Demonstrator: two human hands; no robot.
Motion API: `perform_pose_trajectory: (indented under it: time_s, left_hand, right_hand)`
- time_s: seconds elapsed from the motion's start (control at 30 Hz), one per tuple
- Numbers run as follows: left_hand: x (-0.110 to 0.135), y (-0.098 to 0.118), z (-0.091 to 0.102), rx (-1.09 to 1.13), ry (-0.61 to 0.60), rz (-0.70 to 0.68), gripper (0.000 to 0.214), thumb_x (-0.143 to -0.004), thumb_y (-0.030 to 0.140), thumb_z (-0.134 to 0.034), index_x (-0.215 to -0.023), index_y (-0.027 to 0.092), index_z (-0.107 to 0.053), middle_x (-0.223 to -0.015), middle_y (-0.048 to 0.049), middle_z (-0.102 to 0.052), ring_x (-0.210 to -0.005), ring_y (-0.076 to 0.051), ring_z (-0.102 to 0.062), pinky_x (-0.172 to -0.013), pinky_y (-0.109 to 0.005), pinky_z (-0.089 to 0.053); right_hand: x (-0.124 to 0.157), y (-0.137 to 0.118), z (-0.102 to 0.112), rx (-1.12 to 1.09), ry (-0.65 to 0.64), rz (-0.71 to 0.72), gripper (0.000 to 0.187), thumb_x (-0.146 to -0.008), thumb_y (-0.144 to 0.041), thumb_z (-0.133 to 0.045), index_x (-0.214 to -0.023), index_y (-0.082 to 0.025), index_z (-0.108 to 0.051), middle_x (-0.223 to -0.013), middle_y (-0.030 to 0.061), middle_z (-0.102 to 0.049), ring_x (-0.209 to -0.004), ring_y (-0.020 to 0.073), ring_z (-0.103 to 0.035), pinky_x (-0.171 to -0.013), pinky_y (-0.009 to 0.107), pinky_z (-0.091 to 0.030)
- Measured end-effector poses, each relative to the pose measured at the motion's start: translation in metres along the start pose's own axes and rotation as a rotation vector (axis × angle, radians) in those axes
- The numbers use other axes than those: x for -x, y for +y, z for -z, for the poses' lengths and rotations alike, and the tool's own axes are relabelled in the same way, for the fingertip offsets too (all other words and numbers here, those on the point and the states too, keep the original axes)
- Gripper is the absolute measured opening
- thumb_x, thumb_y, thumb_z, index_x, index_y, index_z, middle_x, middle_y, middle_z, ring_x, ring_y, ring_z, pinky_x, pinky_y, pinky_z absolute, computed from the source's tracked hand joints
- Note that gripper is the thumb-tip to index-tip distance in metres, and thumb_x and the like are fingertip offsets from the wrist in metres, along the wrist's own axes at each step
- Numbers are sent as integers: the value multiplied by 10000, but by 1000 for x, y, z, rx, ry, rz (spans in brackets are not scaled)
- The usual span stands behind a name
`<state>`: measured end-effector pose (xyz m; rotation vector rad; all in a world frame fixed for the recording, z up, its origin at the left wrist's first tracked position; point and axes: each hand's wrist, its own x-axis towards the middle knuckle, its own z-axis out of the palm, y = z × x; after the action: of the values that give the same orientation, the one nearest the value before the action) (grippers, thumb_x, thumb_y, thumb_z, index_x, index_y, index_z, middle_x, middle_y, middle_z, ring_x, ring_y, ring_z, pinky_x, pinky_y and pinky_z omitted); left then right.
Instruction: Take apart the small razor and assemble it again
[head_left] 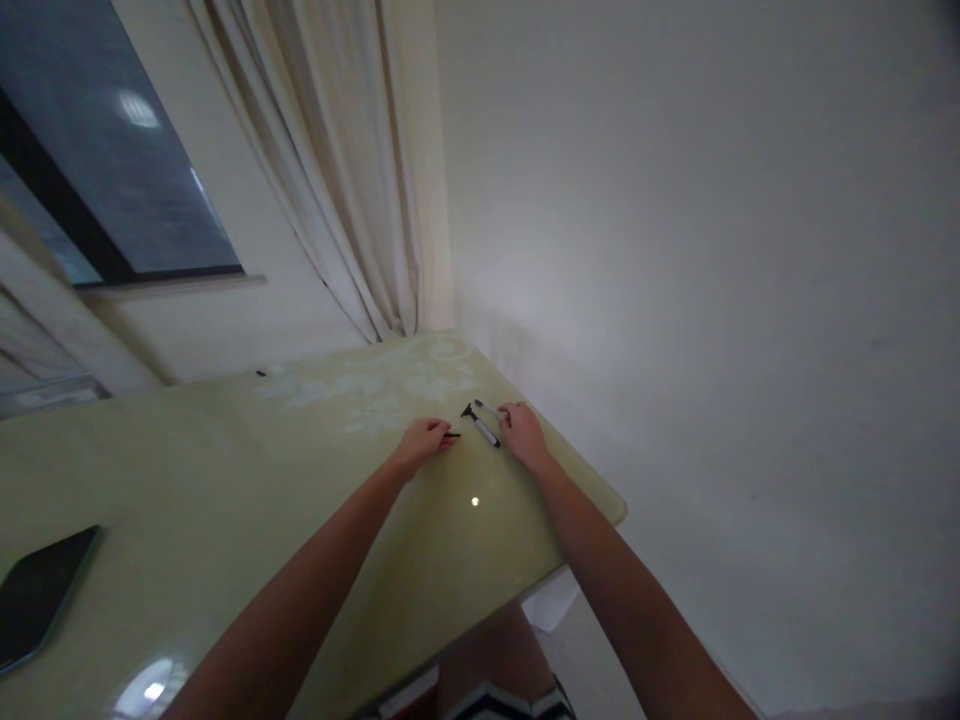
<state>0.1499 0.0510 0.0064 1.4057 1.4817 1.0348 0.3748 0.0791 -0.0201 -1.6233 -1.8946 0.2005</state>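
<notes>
Between my hands a razor (484,430) with a black head and a grey-and-black handle lies slanted on the table. My left hand (424,442) is closed in a pinch just left of it, gripping a thin dark stick (452,435) whose tip points right. My right hand (523,432), resting at the table's right side, has its fingers closed on the near end of a slim white stick (490,409) with a dark tip, which looks like a toothbrush. That stick lies just beyond the razor's handle, its dark tip close to the razor's head.
The pale green glossy table (300,490) meets a white wall (675,300) along its right side. A dark tablet or phone (46,597) lies at the left edge of view. A small black piece (261,373) sits near the far edge, below the curtain (337,170).
</notes>
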Motion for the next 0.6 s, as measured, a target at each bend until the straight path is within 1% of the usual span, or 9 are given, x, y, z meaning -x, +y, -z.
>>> perform_pose_trajectory:
  time_s: [0.13,0.2,0.27,0.37,0.47,0.53,0.6]
  left_hand:
    - [14,2,10,-98,-29,-114,184,-821,288,-703,-906,157,-800,-904,-124,-801,-855,-261,-755,-848,-406,-589]
    - [21,2,13,-155,-22,-175,183,-822,248,-682,-931,173,-807,-974,-121,-808,-947,-273,-751,-941,-420,-562]
    - [26,1,14,-204,-28,-218,211,-830,214,-654,-971,179,-807,-1049,-121,-807,-989,-270,-749,-982,-415,-547]
    - [32,-1,15,-269,-69,-248,272,-841,187,-624,-1055,170,-792,-1094,-127,-801,-917,-248,-764,-923,-391,-574]
    - [35,-2,15,-337,-125,-270,295,-874,215,-594,-1100,170,-776,-1041,-112,-804,-844,-223,-760,-844,-362,-590]
    - [36,0,16,-381,-163,-295,302,-861,231,-623,-1119,178,-770,-1048,-97,-794,-849,-210,-746,-838,-343,-584]
    - [34,2,15,-438,-195,-322,359,-794,212,-703,-1147,188,-762,-1109,-90,-770,-879,-200,-726,-859,-328,-571]
  right_hand:
    - [-1,-3,2,-24,6,18,364,-873,-37,-553,-1180,-161,-705,-1002,84,-671,-901,192,-598,-855,274,-430]
    - [-2,-5,2,-38,-3,24,361,-872,-37,-554,-1183,-156,-694,-1007,86,-667,-901,192,-593,-856,275,-428]
    - [-2,-6,3,-45,-13,21,350,-881,-41,-550,-1181,-153,-690,-1015,90,-663,-903,194,-590,-855,279,-425]
    - [-2,-7,3,-43,-28,11,330,-899,-52,-548,-1180,-156,-685,-1017,89,-657,-896,193,-587,-851,281,-423]
    - [-3,-7,2,-31,-29,2,311,-907,-55,-554,-1169,-160,-685,-1021,88,-645,-909,191,-587,-851,275,-419]
    - [-3,-6,2,-21,-26,2,300,-909,-54,-557,-1155,-166,-686,-1019,83,-638,-916,188,-585,-855,270,-415]
    - [-4,-6,2,-16,-27,11,294,-911,-58,-557,-1150,-172,-684,-1015,77,-633,-907,184,-582,-850,267,-413]
